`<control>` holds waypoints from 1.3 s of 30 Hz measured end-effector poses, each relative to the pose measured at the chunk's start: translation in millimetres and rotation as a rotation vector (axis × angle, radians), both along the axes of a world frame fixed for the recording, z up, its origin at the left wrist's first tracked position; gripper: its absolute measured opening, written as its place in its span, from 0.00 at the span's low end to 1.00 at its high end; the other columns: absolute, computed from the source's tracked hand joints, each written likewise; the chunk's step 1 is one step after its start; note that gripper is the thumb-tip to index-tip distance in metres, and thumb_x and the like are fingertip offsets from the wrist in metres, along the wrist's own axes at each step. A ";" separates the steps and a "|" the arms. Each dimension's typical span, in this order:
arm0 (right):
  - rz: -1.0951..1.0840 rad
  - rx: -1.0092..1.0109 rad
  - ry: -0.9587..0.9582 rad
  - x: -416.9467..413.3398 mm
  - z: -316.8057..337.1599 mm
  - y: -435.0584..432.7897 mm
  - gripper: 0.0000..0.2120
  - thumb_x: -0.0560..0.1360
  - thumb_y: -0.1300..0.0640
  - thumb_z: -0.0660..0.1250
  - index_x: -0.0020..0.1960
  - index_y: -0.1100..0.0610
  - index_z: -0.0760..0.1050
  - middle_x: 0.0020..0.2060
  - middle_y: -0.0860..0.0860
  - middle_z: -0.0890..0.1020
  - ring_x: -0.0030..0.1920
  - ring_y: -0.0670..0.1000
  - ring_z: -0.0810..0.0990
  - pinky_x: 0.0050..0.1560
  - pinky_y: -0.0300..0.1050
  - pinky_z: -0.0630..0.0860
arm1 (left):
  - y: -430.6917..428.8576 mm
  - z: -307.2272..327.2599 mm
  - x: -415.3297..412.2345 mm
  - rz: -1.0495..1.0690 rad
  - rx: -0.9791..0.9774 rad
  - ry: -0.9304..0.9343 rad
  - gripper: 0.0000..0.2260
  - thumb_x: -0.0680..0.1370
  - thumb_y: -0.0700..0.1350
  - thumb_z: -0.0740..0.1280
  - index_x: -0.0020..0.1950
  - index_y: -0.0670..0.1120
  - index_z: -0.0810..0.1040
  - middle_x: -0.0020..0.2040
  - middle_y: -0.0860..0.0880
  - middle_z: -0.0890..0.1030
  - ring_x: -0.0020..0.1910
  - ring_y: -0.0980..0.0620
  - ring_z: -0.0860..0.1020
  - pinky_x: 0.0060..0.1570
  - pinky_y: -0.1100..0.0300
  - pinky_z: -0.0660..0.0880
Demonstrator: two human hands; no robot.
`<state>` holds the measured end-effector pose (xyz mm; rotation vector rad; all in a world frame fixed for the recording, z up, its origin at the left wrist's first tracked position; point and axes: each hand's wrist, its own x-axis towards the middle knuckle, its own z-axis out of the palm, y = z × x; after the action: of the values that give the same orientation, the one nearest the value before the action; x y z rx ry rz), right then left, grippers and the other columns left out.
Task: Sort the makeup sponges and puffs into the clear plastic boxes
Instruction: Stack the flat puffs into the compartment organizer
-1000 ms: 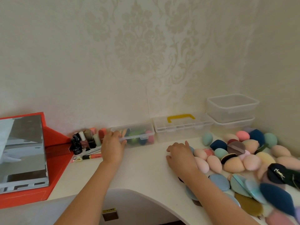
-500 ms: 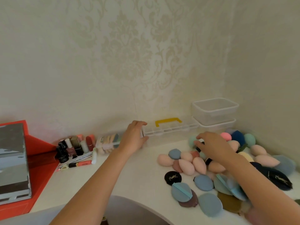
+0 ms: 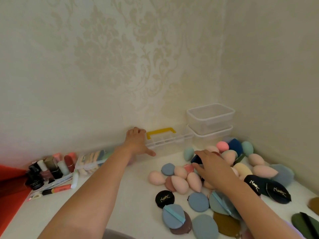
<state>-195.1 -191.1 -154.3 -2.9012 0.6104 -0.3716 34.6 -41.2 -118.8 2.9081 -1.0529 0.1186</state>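
**Grip on the handled box, reach into the sponges**

At centre frame the left hand (image 3: pixel 138 142) is clamped on the left end of the handled box (image 3: pixel 170 142), with fingers hooked over its far edge and thumb spread along the near side. Right of centre the right hand (image 3: pixel 213 168) is laid palm-down on the sponges (image 3: pixel 179 184). Whether the dark blue sponge (image 3: pixel 196 159) under its fingertips is pinched cannot be told.

The box is best slid low and level toward the pile, and one piece should be taken at a time.

Egg-shaped sponges, mostly pink with some teal, are heaped with flat round puffs (image 3: pixel 198 201) at lower right. Two stacked boxes (image 3: pixel 210 118), clear and seemingly empty, are set behind them at the wall.
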 end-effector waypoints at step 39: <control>0.666 -0.080 -0.609 -27.8 44.8 102.5 0.30 0.72 0.34 0.61 0.64 0.55 0.72 0.60 0.51 0.77 0.59 0.47 0.75 0.54 0.35 0.72 | 231.7 55.2 -99.6 0.004 -0.214 0.182 0.46 0.61 0.55 0.79 0.73 0.59 0.59 0.68 0.52 0.65 0.68 0.53 0.62 0.65 0.60 0.62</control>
<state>-222.9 -88.6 -109.5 -2.6205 -0.4522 -1.1015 -65.0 190.5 -63.6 2.6710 -0.9415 -0.0306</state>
